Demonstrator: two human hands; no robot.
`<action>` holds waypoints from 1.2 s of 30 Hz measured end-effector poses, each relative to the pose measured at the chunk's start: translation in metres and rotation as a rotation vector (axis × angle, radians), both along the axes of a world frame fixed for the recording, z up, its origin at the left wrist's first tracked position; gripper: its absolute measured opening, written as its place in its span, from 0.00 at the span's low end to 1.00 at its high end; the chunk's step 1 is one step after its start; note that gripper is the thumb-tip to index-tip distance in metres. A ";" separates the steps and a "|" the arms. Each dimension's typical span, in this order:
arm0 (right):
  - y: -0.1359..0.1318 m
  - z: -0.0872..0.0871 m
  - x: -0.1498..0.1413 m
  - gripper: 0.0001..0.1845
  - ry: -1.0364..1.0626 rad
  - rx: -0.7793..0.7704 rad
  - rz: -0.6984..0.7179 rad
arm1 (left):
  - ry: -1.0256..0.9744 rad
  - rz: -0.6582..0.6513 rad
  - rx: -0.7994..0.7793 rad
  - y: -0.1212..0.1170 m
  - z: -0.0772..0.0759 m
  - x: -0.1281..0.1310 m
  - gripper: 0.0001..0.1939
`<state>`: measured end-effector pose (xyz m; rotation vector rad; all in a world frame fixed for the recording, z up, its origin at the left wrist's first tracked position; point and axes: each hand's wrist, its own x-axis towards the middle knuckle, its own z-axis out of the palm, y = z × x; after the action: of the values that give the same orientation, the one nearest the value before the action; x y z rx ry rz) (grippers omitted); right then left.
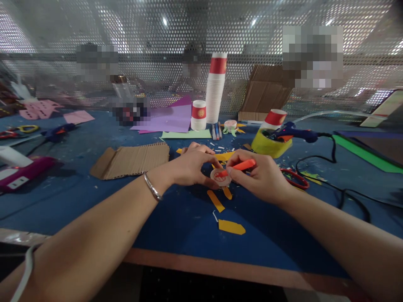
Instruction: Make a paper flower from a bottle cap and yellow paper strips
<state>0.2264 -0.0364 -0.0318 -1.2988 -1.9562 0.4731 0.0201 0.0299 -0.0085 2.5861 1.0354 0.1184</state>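
Between the thumb and fingers of my left hand (192, 165) is a small white paper cup bottom (224, 183), held at its edge, with red-orange lines on its round face. My right hand (260, 176) grips an orange-red marker (242, 165), its tip at that face. Orange paper petals stick out under the cup bottom. Nearer the table edge lie a loose orange strip (215, 201) and a pointed orange paper piece (232, 227). Red-handled scissors (296, 179) rest beside my right wrist, partly hidden.
Corrugated cardboard (135, 159) lies left of my hands. Behind them stand a tall stack of paper cups (215, 92), a shorter cup stack (198, 115) and several markers (217, 131). At right, a blue glue gun (299, 133) rests on a yellow ring-shaped holder (272, 144), its black cord trailing across the table.
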 end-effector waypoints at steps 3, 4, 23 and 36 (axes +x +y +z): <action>-0.001 0.001 0.000 0.08 0.001 0.002 0.006 | -0.005 -0.001 0.001 0.000 -0.001 0.000 0.30; -0.001 0.002 0.000 0.08 0.002 0.001 0.008 | -0.010 -0.004 0.002 0.001 -0.001 0.000 0.30; -0.004 0.003 0.001 0.06 0.076 0.041 0.017 | -0.048 -0.025 0.003 0.002 -0.005 -0.002 0.27; 0.001 -0.002 -0.002 0.07 0.064 0.008 -0.003 | -0.032 -0.012 -0.013 0.002 -0.002 -0.001 0.28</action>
<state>0.2241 -0.0355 -0.0337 -1.2662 -1.9017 0.4986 0.0196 0.0316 -0.0107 2.5702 1.0064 0.1492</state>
